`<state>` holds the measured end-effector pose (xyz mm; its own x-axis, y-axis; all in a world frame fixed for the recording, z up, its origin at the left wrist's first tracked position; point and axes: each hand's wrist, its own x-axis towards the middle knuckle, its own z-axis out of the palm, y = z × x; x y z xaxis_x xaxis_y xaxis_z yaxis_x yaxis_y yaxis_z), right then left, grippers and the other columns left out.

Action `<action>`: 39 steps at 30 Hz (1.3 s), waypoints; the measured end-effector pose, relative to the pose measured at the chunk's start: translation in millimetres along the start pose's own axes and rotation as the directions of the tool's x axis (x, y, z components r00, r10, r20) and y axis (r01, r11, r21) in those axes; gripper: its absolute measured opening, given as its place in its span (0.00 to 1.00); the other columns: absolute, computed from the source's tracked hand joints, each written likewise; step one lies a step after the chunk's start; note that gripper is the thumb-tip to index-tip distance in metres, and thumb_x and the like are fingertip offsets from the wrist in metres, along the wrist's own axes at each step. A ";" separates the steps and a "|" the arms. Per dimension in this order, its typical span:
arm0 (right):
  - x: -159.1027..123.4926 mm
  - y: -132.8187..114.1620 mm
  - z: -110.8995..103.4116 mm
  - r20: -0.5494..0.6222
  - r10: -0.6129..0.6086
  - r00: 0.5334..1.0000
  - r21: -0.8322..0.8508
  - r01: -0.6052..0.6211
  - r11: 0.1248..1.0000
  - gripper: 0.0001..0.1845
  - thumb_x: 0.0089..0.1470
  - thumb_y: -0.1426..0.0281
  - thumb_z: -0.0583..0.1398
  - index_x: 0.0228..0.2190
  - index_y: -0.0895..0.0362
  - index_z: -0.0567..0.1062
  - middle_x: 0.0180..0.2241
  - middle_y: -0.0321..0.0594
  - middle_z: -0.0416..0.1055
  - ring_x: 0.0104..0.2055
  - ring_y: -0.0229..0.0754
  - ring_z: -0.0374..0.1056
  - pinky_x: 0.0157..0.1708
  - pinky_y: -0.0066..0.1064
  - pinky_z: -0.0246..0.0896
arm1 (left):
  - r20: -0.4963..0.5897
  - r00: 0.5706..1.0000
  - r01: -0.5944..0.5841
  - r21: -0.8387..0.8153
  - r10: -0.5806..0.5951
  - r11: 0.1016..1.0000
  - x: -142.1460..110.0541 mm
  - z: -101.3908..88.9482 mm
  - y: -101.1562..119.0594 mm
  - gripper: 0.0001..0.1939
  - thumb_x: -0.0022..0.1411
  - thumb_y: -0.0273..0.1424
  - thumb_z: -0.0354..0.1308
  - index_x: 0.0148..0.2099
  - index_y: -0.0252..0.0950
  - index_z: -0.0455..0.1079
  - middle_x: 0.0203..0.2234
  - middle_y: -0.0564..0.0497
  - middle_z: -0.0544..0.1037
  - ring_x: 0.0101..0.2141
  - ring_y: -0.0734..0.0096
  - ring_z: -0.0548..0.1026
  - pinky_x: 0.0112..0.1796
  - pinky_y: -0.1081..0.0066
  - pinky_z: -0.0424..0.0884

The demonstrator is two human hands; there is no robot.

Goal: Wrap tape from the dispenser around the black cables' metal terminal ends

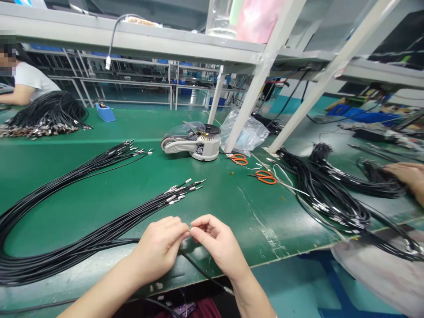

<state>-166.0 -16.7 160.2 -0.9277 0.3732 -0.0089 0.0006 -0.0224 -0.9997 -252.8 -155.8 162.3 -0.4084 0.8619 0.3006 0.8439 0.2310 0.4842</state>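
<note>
Head view: the left hand (pixel 160 247) has its thumb and fingers pressed together on the end of a black cable (pixel 129 241) at the front edge of the green table (pixel 225 198). The right hand (pixel 218 243) meets it with thumb and index fingertip close together; whether they clamp the small tip between the hands cannot be told. A curved cable bundle (pixel 109 221) lies left of the hands; a tape dispenser (pixel 205 143) stands beyond them, beside orange-handled scissors (pixel 239 159).
</note>
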 end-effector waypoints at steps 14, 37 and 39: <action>2.4 13.7 -6.1 -0.029 0.222 0.975 -0.002 -0.223 0.975 0.10 0.42 0.64 0.64 0.21 0.60 0.75 0.18 0.34 0.69 0.22 0.36 0.63 0.25 0.27 0.57 | 0.137 0.959 0.264 -0.092 -0.250 0.960 -36.4 -26.3 -33.5 0.13 0.63 0.34 0.49 0.47 0.40 0.70 0.40 0.48 0.75 0.42 0.67 0.70 0.46 0.67 0.66; -11.8 10.2 -2.8 -0.051 0.237 0.970 0.067 -0.233 0.970 0.10 0.44 0.65 0.64 0.20 0.60 0.74 0.18 0.34 0.70 0.22 0.34 0.62 0.24 0.25 0.57 | 0.165 0.912 0.406 -0.218 -0.376 0.888 -2.2 -4.3 4.6 0.09 0.56 0.31 0.52 0.28 0.37 0.71 0.25 0.52 0.75 0.31 0.68 0.70 0.34 0.71 0.62; -12.5 11.9 -2.6 -0.045 0.241 0.970 0.105 -0.235 0.966 0.11 0.44 0.65 0.64 0.20 0.61 0.74 0.18 0.35 0.70 0.22 0.34 0.62 0.24 0.25 0.57 | 0.188 0.905 0.416 -0.216 -0.381 0.883 -1.6 -4.8 5.3 0.09 0.56 0.32 0.51 0.28 0.37 0.70 0.25 0.52 0.74 0.30 0.68 0.69 0.33 0.71 0.62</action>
<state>-153.4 -19.2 148.4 -0.8824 0.3984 -0.2502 0.1794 -0.2067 -0.9618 -249.4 -158.1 168.3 -0.6256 0.7773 -0.0665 0.5004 0.4651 0.7303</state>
